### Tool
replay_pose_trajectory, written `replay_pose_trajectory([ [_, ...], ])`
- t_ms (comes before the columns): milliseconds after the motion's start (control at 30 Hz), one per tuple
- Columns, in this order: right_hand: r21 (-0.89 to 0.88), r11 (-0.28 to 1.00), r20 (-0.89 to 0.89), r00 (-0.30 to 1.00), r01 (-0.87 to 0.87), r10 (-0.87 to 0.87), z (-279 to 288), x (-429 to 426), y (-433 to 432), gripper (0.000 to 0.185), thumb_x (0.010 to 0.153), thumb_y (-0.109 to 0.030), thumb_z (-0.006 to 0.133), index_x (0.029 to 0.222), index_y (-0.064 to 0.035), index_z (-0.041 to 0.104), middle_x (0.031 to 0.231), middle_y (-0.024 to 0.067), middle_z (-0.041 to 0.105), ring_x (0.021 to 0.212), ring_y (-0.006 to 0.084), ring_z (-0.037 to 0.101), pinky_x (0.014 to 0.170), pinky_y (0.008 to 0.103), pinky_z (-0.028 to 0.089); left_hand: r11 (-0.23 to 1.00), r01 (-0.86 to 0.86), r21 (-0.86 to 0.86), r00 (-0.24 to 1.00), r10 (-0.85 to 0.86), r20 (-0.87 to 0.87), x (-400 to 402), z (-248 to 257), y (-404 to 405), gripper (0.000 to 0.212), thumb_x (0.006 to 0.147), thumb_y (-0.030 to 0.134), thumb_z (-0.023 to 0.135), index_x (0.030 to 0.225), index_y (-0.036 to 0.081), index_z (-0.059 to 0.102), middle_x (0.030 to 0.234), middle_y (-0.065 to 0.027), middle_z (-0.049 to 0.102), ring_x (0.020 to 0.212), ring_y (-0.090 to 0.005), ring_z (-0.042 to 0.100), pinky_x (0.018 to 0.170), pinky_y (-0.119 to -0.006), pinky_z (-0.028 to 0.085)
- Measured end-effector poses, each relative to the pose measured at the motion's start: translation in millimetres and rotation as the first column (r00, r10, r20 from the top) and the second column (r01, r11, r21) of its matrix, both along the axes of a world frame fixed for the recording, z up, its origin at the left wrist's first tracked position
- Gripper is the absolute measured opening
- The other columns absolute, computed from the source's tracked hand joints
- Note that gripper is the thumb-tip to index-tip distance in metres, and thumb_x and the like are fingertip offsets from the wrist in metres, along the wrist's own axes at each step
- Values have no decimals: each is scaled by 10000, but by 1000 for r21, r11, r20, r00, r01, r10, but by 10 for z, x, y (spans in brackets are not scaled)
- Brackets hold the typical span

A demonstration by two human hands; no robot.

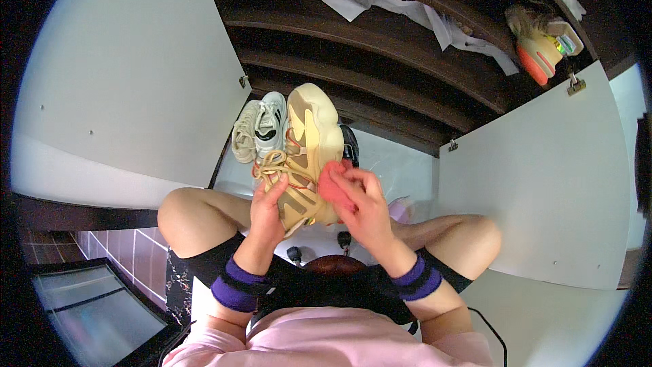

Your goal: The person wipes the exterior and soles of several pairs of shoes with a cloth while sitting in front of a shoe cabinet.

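In front of me is a yellow-beige sneaker point(310, 137) with a thick pale sole, tan laces and thin red-orange trim, its toe pointing away from me. My left hand point(267, 209) grips it near the laces and collar, thumb on the upper. Bunched in the fingers of my right hand point(367, 209) is a coral-red cloth point(337, 186), which lies against the side of the sole near the heel. The cloth and my fingers cover that part of the sole.
A white sneaker with black stripes point(270, 122) and an off-white shoe point(245, 132) stand on the floor beyond; a black shoe point(349, 145) is partly hidden. Cabinet doors point(132, 71) point(530, 178) stand open on both sides. Dark shelves point(356, 41) hold another sneaker point(540, 56).
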State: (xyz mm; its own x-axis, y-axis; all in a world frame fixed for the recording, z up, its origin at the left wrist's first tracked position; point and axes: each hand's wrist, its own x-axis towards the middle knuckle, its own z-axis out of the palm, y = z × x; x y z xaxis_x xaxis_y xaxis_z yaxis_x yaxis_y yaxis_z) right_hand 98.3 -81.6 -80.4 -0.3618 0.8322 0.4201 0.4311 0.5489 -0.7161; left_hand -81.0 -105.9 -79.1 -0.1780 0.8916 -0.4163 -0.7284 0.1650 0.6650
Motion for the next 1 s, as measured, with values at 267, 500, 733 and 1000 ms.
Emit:
replay_pose_trajectory([
  [267,221,958,15,982,180,-188,459,93,415,537,648,70,648,1168,-60,614,1047,129,510,959,254,520,826,316,447,987,56,150,998,-52,-32,200,222,74,313,912,139,537,1193,7,497,1084,-97,609,966,-176,601,855,-313,480],
  [500,226,962,59,984,152,-170,439,137,304,533,642,51,669,1159,-68,622,1070,128,512,976,265,525,854,324,437,996,-30,81,998,35,-60,307,329,78,329,919,155,539,1197,-15,489,1118,-92,590,993,-162,576,886,-295,450],
  [733,84,989,106,985,124,-133,361,288,5,529,651,6,691,1167,-79,614,1049,118,541,959,276,528,833,336,441,972,-88,219,993,102,-51,261,328,147,332,926,131,513,1224,-11,483,1108,-84,589,994,-155,568,894,-286,434],
  [1000,187,964,57,978,188,-202,372,183,119,518,650,-17,692,1154,-112,625,997,89,567,904,279,535,796,354,453,980,-115,163,985,134,-107,318,448,130,320,921,157,535,1191,-10,502,1092,-79,585,988,-143,556,872,-265,433],
])
